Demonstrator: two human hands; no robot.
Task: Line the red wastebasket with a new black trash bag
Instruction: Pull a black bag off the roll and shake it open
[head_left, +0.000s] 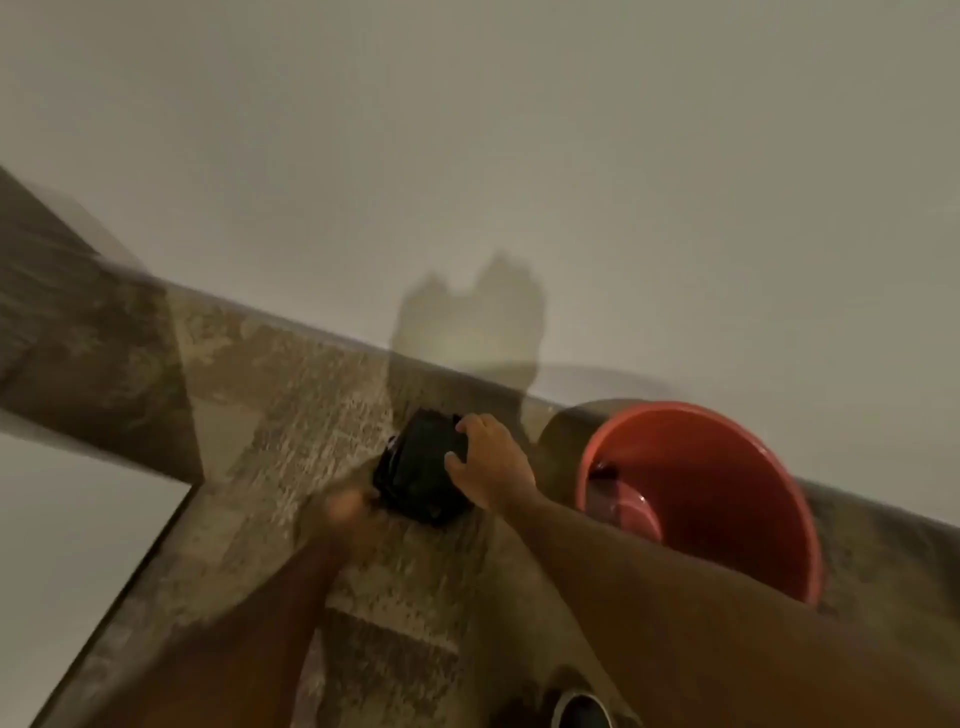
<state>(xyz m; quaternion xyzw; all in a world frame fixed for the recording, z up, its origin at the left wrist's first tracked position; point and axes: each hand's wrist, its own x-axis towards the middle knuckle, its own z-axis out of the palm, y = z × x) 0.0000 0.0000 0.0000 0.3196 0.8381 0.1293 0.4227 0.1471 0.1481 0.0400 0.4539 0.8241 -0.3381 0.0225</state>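
A folded black trash bag (418, 465) is held above the speckled floor near the wall. My right hand (491, 462) grips its right side, fingers curled over the top edge. My left hand (345, 512), blurred by motion, pinches the bag's lower left corner. The red wastebasket (727, 467) stands to the right of the bag against the wall, open side up, with no liner in it and something small and dark near its inner left wall.
A pale wall (467, 156) runs diagonally behind the bag and basket. A white surface (62, 545) fills the lower left. A dark round object (584, 709) shows at the bottom edge.
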